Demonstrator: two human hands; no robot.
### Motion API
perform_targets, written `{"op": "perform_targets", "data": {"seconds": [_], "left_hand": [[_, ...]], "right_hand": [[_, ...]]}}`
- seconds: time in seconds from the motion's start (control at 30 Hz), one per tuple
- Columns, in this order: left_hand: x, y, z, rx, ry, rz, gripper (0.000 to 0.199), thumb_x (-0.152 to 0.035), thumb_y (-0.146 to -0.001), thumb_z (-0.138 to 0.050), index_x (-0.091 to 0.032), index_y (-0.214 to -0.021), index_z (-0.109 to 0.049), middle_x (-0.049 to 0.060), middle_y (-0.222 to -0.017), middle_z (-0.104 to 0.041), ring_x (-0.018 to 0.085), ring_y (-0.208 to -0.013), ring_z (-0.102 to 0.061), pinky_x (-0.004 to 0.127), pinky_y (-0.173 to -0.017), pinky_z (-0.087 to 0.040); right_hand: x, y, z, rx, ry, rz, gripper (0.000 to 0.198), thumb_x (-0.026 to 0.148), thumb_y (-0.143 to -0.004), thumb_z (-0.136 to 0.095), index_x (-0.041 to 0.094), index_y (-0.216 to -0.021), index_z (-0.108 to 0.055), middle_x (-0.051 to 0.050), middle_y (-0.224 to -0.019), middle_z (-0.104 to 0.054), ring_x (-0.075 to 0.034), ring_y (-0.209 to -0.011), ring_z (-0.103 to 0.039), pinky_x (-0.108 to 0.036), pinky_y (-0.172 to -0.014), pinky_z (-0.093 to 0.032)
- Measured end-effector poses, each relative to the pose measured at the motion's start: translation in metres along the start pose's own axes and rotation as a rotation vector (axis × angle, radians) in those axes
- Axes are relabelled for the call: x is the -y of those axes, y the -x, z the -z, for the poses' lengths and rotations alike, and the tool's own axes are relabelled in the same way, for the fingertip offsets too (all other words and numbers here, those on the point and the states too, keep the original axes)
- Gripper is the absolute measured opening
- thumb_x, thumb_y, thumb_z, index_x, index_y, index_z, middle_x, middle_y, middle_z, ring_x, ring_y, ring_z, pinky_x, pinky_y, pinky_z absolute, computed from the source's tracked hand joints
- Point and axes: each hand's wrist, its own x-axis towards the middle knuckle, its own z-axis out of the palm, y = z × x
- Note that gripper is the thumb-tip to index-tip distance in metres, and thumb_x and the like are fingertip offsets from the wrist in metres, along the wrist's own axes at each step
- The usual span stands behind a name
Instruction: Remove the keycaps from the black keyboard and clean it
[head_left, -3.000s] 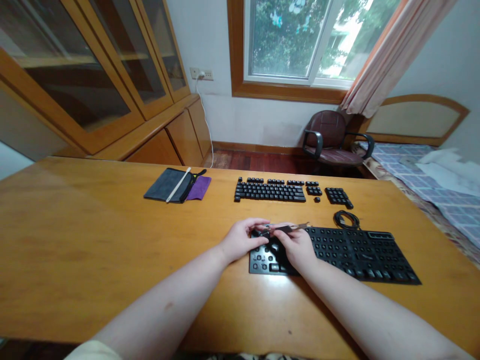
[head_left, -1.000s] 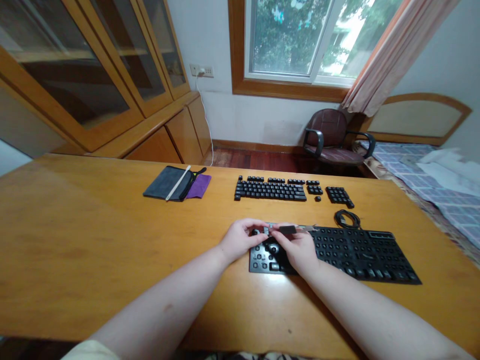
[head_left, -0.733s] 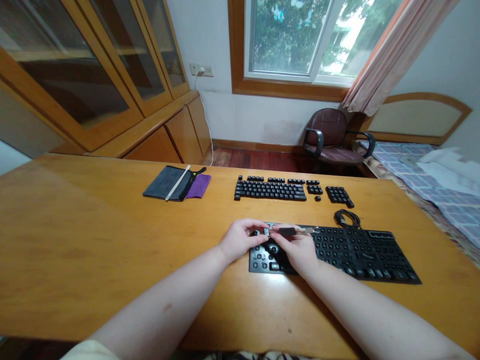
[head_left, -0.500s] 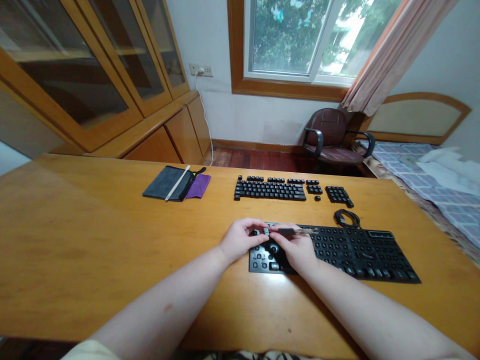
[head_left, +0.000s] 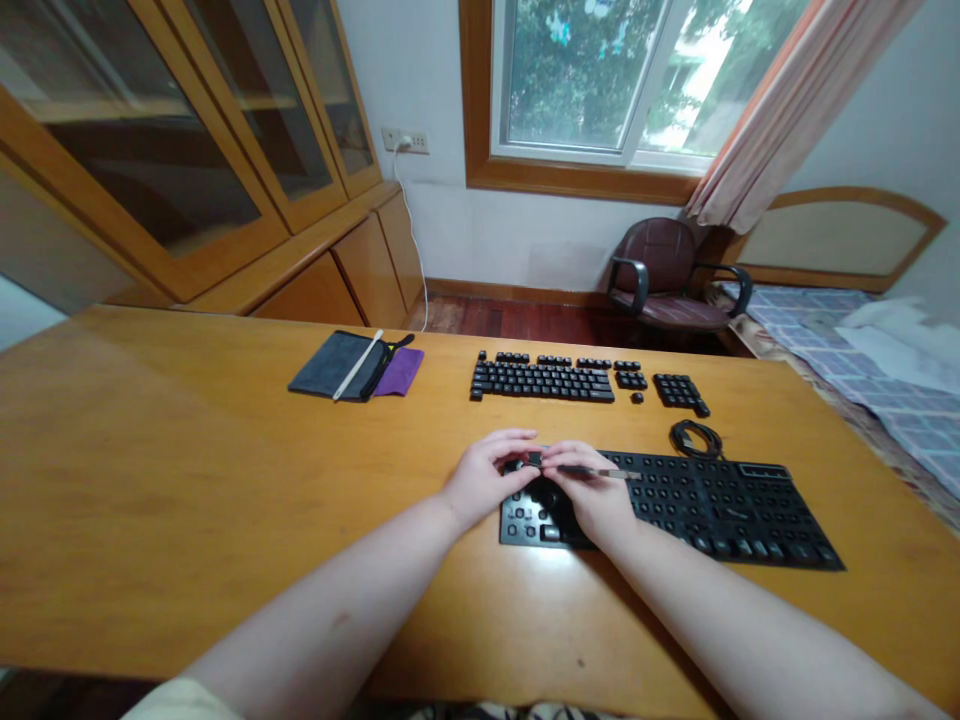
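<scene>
The black keyboard base (head_left: 675, 500) lies on the desk with most keys off, showing rows of bare key posts. Over its left end, my left hand (head_left: 487, 475) pinches a small black keycap (head_left: 534, 459) between thumb and fingers. My right hand (head_left: 592, 490) is closed around a thin brush (head_left: 589, 471) with a dark shaft, its far end pointing right. The brush's working tip is hidden at my fingers, close to the keycap. Both hands sit almost touching, covering part of the base.
Loose black keycaps (head_left: 544, 380) lie in keyboard order behind the base, with a number-pad group (head_left: 679, 392) to the right. A coiled black cable (head_left: 696, 438) rests by the base's back edge. Left are a grey pouch (head_left: 322, 365), a white stick (head_left: 358, 365) and a purple cloth (head_left: 400, 372).
The keycap in my left fingers has turned from a pale, shiny face to a dark one. My left fingers have stretched slightly, and the brush has tilted, its right end lower.
</scene>
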Motion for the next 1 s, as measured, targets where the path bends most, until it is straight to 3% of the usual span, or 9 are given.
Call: {"op": "perform_targets", "data": {"seconds": [0.13,0.33,0.57,0.7,0.83,1.0], "left_hand": [[0.003,-0.002,0.001,0.000,-0.040,0.043,0.025,-0.022,-0.072,-0.069,-0.017,-0.096,-0.069,0.008,-0.095,-0.070,0.019,-0.089,-0.064,0.035,-0.088,-0.050],[0.006,-0.006,0.004,0.058,0.081,0.090,0.022,-0.027,-0.078,-0.062,-0.016,-0.097,-0.067,0.008,-0.098,-0.070,0.019,-0.092,-0.064,0.035,-0.088,-0.049],[-0.002,-0.009,0.012,0.150,-0.138,-0.048,0.017,-0.026,-0.079,-0.062,-0.021,-0.093,-0.071,0.006,-0.099,-0.068,0.019,-0.097,-0.061,0.034,-0.093,-0.044],[-0.001,-0.009,0.010,0.065,0.028,0.071,0.018,-0.028,-0.078,-0.062,-0.017,-0.092,-0.067,0.006,-0.095,-0.067,0.018,-0.092,-0.061,0.032,-0.088,-0.047],[0.009,-0.013,0.010,-0.123,0.190,0.157,0.023,-0.027,-0.077,-0.061,-0.015,-0.096,-0.061,0.005,-0.094,-0.066,0.015,-0.088,-0.061,0.029,-0.084,-0.049],[0.020,-0.016,0.020,-0.173,-0.144,0.152,0.016,-0.021,-0.076,-0.059,-0.015,-0.090,-0.061,0.005,-0.088,-0.065,0.014,-0.078,-0.061,0.027,-0.075,-0.051]], "right_hand": [[-0.001,-0.001,-0.001,-0.021,0.041,-0.025,0.007,0.023,-0.076,-0.069,0.027,-0.080,-0.072,-0.003,-0.088,-0.070,-0.019,-0.086,-0.065,-0.036,-0.082,-0.052],[0.000,0.000,0.000,0.026,0.128,0.009,0.007,0.022,-0.076,-0.068,0.025,-0.080,-0.071,-0.004,-0.089,-0.070,-0.018,-0.086,-0.064,-0.035,-0.083,-0.051],[0.007,0.001,-0.001,0.029,0.173,0.006,0.003,0.023,-0.075,-0.066,0.024,-0.075,-0.069,-0.004,-0.085,-0.067,-0.019,-0.084,-0.064,-0.035,-0.081,-0.050],[0.007,0.001,-0.002,0.042,0.184,-0.014,0.004,0.022,-0.074,-0.066,0.023,-0.070,-0.066,-0.004,-0.082,-0.066,-0.019,-0.081,-0.063,-0.035,-0.079,-0.050],[0.002,0.001,-0.003,0.042,0.160,-0.033,0.006,0.021,-0.074,-0.065,0.022,-0.069,-0.065,-0.003,-0.076,-0.066,-0.018,-0.076,-0.062,-0.035,-0.076,-0.049],[0.000,0.000,-0.002,-0.023,0.114,-0.038,0.005,0.019,-0.076,-0.064,0.022,-0.072,-0.065,-0.003,-0.076,-0.065,-0.018,-0.076,-0.061,-0.034,-0.075,-0.048]]}}
